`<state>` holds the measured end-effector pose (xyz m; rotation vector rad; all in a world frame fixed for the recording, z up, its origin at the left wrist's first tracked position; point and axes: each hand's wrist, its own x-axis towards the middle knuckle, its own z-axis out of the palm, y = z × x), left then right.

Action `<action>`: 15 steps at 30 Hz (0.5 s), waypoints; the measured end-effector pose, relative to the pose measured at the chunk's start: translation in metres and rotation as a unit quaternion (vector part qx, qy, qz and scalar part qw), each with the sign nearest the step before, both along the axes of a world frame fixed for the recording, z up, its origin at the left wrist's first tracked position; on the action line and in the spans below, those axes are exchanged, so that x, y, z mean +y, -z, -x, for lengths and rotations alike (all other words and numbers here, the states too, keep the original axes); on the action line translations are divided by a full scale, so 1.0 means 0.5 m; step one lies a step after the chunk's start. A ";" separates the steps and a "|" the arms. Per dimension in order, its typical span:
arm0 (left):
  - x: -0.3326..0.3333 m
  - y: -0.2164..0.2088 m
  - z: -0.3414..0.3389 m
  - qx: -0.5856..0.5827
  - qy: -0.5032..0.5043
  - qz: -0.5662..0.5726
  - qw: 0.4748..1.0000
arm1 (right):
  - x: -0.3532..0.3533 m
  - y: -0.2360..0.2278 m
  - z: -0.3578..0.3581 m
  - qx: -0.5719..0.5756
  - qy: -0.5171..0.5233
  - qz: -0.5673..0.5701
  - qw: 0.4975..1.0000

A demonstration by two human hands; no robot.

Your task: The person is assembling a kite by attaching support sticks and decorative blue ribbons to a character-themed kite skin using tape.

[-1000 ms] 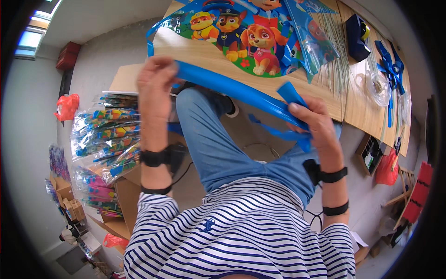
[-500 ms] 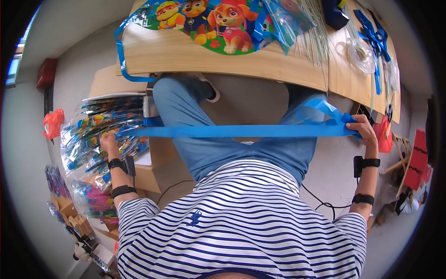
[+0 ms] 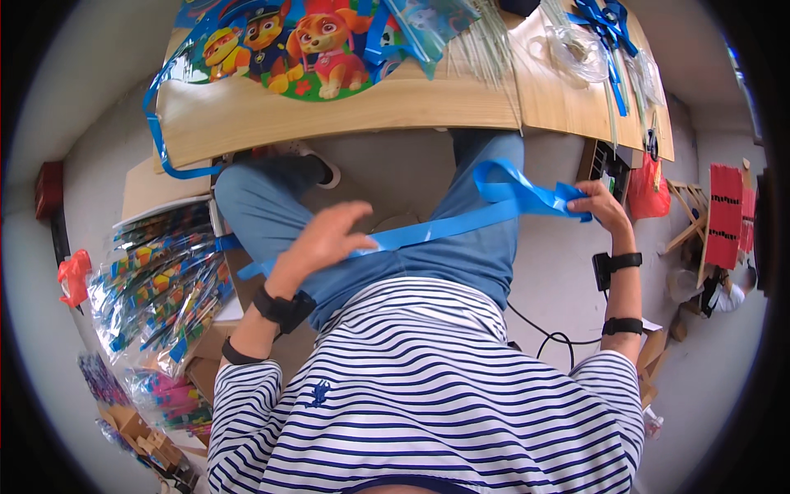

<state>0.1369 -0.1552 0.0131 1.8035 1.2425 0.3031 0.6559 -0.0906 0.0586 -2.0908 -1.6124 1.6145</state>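
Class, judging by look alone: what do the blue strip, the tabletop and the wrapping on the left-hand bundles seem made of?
Blue strip: probably plastic ribbon, glossy; it shows highlights and loops freely. Tabletop: wood or wood-look laminate, smooth; pale grain shows. Wrapping: likely clear plastic film, shiny; it glints and colours show through.

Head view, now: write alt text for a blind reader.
The right hand grips a looped blue ribbon stretching across a person's jeans; the left hand, open, overlaps it in view. Ahead, a wooden table bears a cartoon-puppy print; clear-bagged packages lie at left.
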 end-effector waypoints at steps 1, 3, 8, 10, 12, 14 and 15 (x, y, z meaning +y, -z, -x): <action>-0.006 0.002 -0.014 0.001 0.046 0.100 0.994 | -0.022 0.007 -0.047 -0.024 -0.006 -0.013 1.000; -0.032 0.040 -0.009 -0.016 0.077 0.084 0.993 | -0.060 0.018 -0.151 -0.067 -0.016 0.003 0.998; -0.015 0.076 -0.013 -0.052 0.022 0.098 0.994 | -0.256 -0.026 -0.615 -0.435 -0.187 -0.001 0.881; -0.017 0.068 0.006 -0.030 -0.038 0.080 0.996 | -0.185 -0.028 -0.578 -0.531 0.042 -0.018 0.846; -0.002 0.040 0.001 -0.040 -0.088 0.120 0.988 | -0.063 -0.085 -0.472 -0.228 0.138 -0.148 0.952; 0.006 0.010 0.001 -0.056 -0.143 0.166 0.974 | 0.114 -0.157 -0.217 -0.064 0.169 -0.256 0.950; 0.022 -0.006 -0.009 -0.078 -0.129 0.206 0.967 | 0.194 -0.206 -0.158 -0.134 0.104 -0.183 0.968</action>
